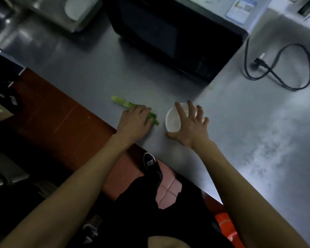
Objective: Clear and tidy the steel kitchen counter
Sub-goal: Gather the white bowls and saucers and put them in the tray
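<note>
Clearing barely begun: your left hand (pixel 134 120) covers the green stalks (pixel 123 103), grip unclear; right hand (pixel 190 126) spreads open over the white bowl (pixel 172 120) on the surface (pixel 240 131).

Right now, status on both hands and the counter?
Left hand gripping green vegetable stalks. Right hand spread over white bowl, not gripping. Microwave and loose power cord behind.

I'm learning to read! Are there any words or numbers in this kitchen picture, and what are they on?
No words can be read here.
Blue and white paper at the back of the counter: has print, but too blurred to read.
Black microwave: its panel markings are too dark and blurred.
White bowl and green vegetable stalk: no writing.
</note>
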`<state>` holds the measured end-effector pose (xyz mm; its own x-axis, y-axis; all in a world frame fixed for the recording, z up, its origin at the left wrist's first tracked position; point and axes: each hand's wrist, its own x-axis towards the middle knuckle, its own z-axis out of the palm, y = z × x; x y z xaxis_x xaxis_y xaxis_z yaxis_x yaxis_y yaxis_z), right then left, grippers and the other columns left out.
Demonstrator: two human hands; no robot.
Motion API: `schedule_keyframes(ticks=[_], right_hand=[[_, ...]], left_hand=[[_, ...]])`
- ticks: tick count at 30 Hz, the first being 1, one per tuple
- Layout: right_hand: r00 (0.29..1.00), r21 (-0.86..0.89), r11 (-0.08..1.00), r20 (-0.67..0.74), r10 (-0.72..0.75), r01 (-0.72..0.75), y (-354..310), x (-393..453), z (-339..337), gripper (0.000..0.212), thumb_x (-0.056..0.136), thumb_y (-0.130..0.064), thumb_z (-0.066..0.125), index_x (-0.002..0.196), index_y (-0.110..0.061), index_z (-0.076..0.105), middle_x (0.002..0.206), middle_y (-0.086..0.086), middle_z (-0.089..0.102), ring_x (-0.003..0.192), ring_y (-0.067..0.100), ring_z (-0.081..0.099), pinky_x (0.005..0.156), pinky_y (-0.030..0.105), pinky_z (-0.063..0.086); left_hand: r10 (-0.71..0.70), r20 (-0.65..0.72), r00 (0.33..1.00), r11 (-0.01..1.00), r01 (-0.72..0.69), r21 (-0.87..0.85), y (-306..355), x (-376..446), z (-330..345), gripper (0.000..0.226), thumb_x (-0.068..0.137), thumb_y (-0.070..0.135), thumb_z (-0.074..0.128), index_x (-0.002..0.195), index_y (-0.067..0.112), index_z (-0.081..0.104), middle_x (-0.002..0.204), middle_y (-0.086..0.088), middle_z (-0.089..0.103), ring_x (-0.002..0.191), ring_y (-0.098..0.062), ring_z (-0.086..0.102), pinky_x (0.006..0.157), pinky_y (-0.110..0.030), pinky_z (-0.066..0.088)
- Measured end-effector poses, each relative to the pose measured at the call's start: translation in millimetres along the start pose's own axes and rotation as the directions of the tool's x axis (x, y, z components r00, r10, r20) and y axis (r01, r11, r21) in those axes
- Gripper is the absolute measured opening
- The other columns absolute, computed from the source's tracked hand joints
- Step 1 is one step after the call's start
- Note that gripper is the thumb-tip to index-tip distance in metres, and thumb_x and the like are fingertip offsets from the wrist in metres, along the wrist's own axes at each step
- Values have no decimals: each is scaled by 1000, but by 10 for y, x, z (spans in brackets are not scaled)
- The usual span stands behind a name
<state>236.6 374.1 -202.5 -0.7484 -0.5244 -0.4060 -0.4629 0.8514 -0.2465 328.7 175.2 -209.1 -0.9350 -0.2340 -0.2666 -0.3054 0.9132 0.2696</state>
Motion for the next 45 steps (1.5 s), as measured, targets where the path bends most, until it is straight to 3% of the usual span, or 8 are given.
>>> schedule_keyframes(ticks=[4,8,13,15,20,27,37,45], right_hand=[[1000,-21,1000,-7,1,-1,-281,75,84,116,64,-77,66,154,-39,3,164,6,0,146,44,2,108,68,24],[1000,-30,1000,-16,7,-7,-459,65,128,118,61,-78,66,153,-39,4,163,6,2,146,44,4,106,68,27],[1000,-13,1000,-8,-8,8,-554,17,113,117,62,-78,66,154,-39,5,164,4,0,147,42,4,109,66,26],[999,-6,999,6,-36,36,-555,7,97,116,63,-78,66,153,-40,4,164,2,-1,148,41,3,110,65,25],[996,-16,996,-3,-86,86,-505,-36,67,115,64,-79,65,153,-40,5,164,2,-2,148,40,2,110,65,26],[979,-43,981,-59,-193,191,-448,-155,-7,113,62,-80,64,153,-39,10,163,5,4,146,42,10,107,66,29],[921,-92,925,-101,-376,368,-701,-243,-81,112,62,-84,59,153,-39,11,163,7,5,145,42,13,105,65,31],[859,-201,853,-82,-504,482,-1267,-196,-60,112,62,-86,57,153,-38,15,163,8,9,144,41,16,101,64,33]], left_hand=[[22,-7,1000,999,-22,47,-392,86,-34,45,88,25,54,132,15,59,137,-9,56,131,-33,46,98,-51,38],[81,5,997,990,-81,114,-550,177,-32,43,82,19,57,125,17,63,125,-10,62,120,-35,52,96,-54,37],[116,-48,992,976,-104,193,-609,232,51,40,89,24,40,122,19,62,110,-13,61,103,-36,54,91,-51,40],[83,-48,995,977,-72,200,-604,202,70,44,90,24,34,125,17,60,108,-15,58,100,-36,53,89,-48,40],[-50,-41,998,992,54,117,-580,-23,159,37,98,21,53,135,19,52,114,-16,52,100,-35,49,79,-43,41],[-241,-96,966,970,238,-44,-375,-454,88,39,98,19,51,137,23,51,117,-11,49,101,-31,51,76,-43,50],[-400,-288,870,914,356,-196,-244,-1006,-203,31,97,24,58,128,19,57,109,-10,50,96,-29,53,74,-41,48],[-561,-338,755,819,448,-358,-548,-1342,-351,34,97,24,58,131,21,57,108,-6,51,93,-26,55,75,-42,49]])
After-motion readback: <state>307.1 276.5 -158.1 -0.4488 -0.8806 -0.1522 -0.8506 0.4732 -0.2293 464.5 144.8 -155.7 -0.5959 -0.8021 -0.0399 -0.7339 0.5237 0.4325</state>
